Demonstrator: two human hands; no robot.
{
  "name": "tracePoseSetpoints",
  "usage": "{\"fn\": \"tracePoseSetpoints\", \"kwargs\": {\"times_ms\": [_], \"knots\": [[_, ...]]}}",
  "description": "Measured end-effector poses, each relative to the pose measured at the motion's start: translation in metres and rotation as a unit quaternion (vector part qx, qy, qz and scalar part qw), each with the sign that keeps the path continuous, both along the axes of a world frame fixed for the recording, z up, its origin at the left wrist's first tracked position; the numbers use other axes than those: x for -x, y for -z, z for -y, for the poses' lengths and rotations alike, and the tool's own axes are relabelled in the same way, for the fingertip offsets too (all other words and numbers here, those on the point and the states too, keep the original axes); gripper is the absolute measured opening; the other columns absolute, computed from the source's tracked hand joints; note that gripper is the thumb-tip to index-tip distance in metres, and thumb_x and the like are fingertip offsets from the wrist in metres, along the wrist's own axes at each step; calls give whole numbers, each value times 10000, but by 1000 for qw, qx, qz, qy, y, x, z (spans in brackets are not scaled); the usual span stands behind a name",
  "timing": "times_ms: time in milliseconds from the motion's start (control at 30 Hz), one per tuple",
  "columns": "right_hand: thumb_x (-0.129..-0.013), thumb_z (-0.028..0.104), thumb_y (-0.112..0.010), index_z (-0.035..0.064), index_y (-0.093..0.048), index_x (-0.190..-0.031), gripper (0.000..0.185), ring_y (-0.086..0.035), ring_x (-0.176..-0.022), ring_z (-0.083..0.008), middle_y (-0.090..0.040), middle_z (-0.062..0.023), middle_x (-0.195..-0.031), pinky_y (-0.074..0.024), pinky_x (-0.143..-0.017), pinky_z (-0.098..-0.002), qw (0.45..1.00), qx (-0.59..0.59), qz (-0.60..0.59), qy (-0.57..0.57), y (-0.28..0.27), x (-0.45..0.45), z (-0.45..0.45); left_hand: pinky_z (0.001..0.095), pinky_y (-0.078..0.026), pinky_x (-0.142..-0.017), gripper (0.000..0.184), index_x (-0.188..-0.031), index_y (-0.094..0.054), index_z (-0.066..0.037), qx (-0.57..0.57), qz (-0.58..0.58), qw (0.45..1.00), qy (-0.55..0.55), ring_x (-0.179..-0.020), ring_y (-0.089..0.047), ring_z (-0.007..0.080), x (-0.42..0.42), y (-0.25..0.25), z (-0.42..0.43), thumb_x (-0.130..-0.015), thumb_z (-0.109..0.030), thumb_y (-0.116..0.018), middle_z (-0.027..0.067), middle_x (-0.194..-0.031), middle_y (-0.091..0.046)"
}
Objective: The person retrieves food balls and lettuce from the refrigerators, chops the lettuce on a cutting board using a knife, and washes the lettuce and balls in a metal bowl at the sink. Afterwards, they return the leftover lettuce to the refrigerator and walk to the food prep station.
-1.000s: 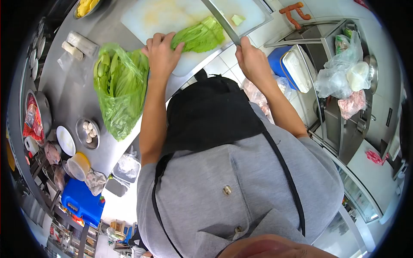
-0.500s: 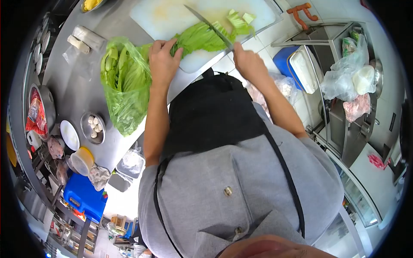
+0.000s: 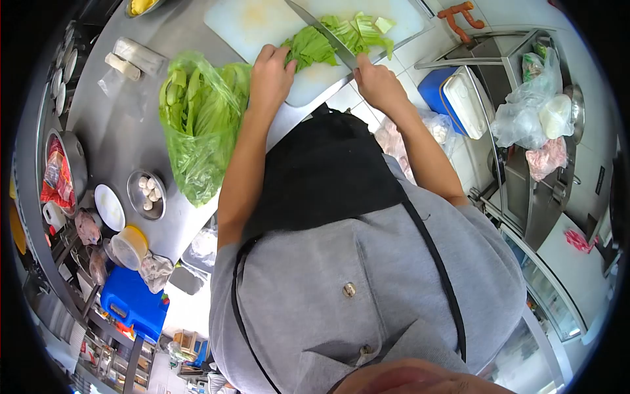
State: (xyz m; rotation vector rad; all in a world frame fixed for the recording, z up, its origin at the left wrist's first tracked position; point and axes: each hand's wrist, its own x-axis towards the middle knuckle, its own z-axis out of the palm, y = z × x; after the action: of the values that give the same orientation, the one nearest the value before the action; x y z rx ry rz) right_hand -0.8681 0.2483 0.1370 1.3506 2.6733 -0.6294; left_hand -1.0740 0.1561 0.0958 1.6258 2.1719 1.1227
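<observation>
Green leafy lettuce (image 3: 311,50) lies on a white cutting board (image 3: 239,29). My left hand (image 3: 272,73) presses on the near-left end of the lettuce, fingers bent over it. A knife (image 3: 323,31) is gripped by its handle in my right hand (image 3: 378,84); its blade crosses the board diagonally between the held leaves and cut pieces (image 3: 359,34) to the right. One small pale piece (image 3: 384,25) lies at the far right of these. Left of my left hand, an open clear bag holds more green lettuce (image 3: 200,108).
On the steel table (image 3: 125,154) stand a bowl of white balls (image 3: 146,195), a white plate (image 3: 109,207), a tub with a yellow rim (image 3: 129,247) and a wrapped packet (image 3: 139,56). A blue cooler (image 3: 453,100) and a steel rack (image 3: 518,190) with bags are on the right.
My left hand has moved right along the lettuce, which has become shorter. More cut pieces lie right of the blade. The knife has come down across the leaves since the earliest frame.
</observation>
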Motion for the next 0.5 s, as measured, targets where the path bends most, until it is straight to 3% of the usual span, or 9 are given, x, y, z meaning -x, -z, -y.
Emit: {"fn": "tracePoseSetpoints", "kwargs": {"times_ms": [100,167,300,367,500], "knots": [[-925,207,-460,34,-420,-987,188,-587,-708,-483,-601,-276,-709,-450,-652,-575,1000,-8,-8,2,-18,1,2,386,-498,-719,379,-1076,-640,-17,-5,-25,999,-24,-788,-606,318,-4,-7,-2,-721,-103,-738,164,-905,-595],[-898,154,-460,34,-438,-961,138,-594,-674,-480,-616,-244,-703,-456,-620,-565,993,-33,-108,25,-36,1,16,372,-511,-705,382,-1077,-639,-14,-26,-6,996,-86,-782,-616,286,-3,-11,9,-721,-104,-743,154,-922,-605],[-920,182,-492,35,-423,-956,166,-571,-646,-473,-579,-264,-648,-430,-596,-567,995,-33,-95,12,-17,-5,31,357,-519,-693,376,-1062,-642,-8,1,-9,996,-83,-763,-623,258,3,0,23,-715,-102,-752,153,-937,-610],[-918,172,-500,31,-421,-953,166,-571,-643,-467,-572,-264,-640,-422,-579,-569,999,-28,-12,-16,-6,-9,27,355,-516,-683,371,-1045,-647,-5,-10,2,997,-78,-732,-619,251,4,6,21,-702,-90,-761,160,-928,-610],[-905,142,-453,20,-429,-935,127,-581,-636,-479,-586,-267,-649,-448,-594,-571,997,-22,-74,4,-33,5,34,350,-514,-665,355,-1028,-652,-2,-2,25,996,-89,-713,-618,239,5,-3,24,-699,-80,-761,154,-909,-613]]}}
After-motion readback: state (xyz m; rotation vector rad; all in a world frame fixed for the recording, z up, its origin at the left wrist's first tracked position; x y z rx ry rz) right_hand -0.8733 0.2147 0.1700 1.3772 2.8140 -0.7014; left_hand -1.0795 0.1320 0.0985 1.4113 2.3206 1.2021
